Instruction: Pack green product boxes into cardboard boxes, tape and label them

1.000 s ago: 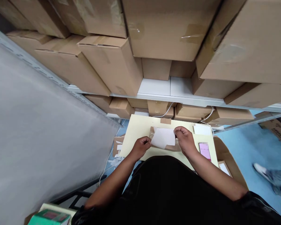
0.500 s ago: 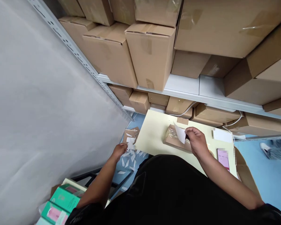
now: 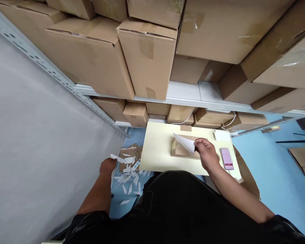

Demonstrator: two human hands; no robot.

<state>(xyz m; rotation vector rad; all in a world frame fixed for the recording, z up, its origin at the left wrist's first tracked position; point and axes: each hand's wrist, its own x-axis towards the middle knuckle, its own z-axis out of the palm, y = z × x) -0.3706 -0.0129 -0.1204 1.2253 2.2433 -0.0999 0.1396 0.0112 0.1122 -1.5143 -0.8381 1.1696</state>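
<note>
My right hand (image 3: 206, 156) pinches the edge of a white paper sheet (image 3: 185, 143), whose far end curls to a point. Below the sheet lies a small cardboard box (image 3: 184, 153) with clear tape on it, partly hidden by paper and hand. Out to the left, beyond the table's edge, my left hand (image 3: 108, 166) is closed on a small white paper strip (image 3: 117, 158). The strip is over a heap of white paper scraps (image 3: 128, 177) on the blue floor.
The pale yellow table (image 3: 155, 145) carries a phone (image 3: 226, 158), a white box (image 3: 222, 135) and a cardboard piece (image 3: 185, 128). Shelving (image 3: 183, 91) with cardboard boxes (image 3: 146, 61) rises behind it. A grey wall (image 3: 40, 142) stands close on the left.
The view has swung right. My left hand has moved away from the table's edge, and a white strip now shows in its fingers. My right hand still holds the sheet, now tilted flatter.
</note>
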